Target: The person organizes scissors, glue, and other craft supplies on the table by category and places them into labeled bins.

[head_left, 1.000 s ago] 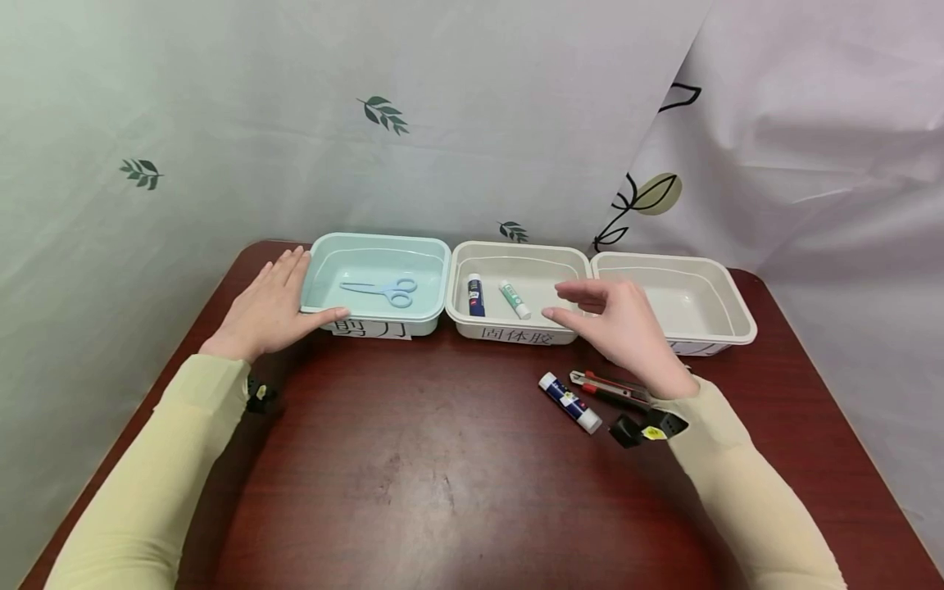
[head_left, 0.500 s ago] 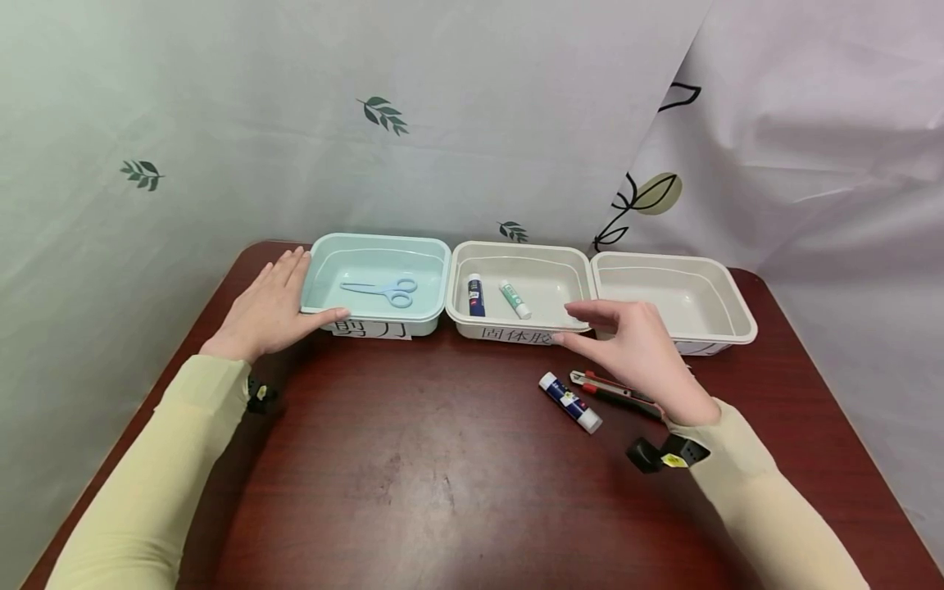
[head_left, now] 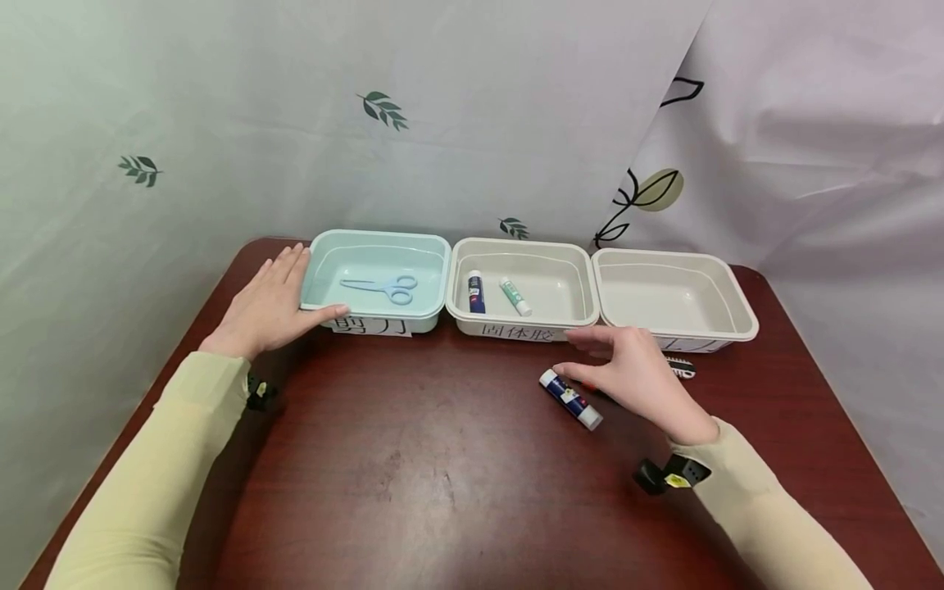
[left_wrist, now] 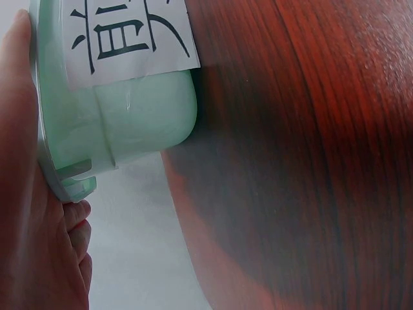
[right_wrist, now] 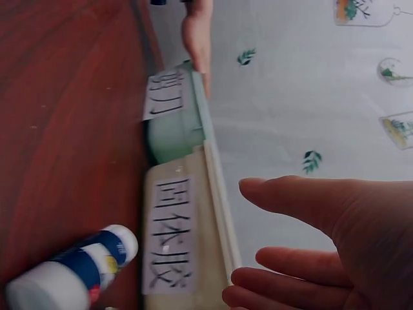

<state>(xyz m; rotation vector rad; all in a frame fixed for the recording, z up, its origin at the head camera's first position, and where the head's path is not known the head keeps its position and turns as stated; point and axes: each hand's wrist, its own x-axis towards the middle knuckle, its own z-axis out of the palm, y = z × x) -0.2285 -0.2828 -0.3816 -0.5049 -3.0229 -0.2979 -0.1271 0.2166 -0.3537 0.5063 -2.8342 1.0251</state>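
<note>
My left hand (head_left: 265, 303) rests on the left rim of the light green basin (head_left: 376, 316), its thumb along the front edge. Inside that basin lies a pair of blue scissors (head_left: 391, 288). My right hand (head_left: 637, 381), holding nothing, is above the table with thumb and fingers apart. Its thumb tip appears close to the upper end of a dark blue glue stick (head_left: 571, 399) with white ends. Beneath the hand a utility knife is mostly hidden; a red bit (head_left: 589, 385) shows. A black-and-white striped object (head_left: 682, 367) pokes out behind the hand.
The middle beige basin (head_left: 568, 283) holds a blue glue stick (head_left: 476, 292) and a green-and-white one (head_left: 515, 297). Another beige basin (head_left: 664, 295) stands to its right. Paper labels (head_left: 516, 332) mark the basin fronts. A patterned curtain (head_left: 442, 123) hangs behind the table.
My right hand has drawn back from over the middle basin toward me and lowered over the utility knife, now covering most of it. My left hand keeps its place.
</note>
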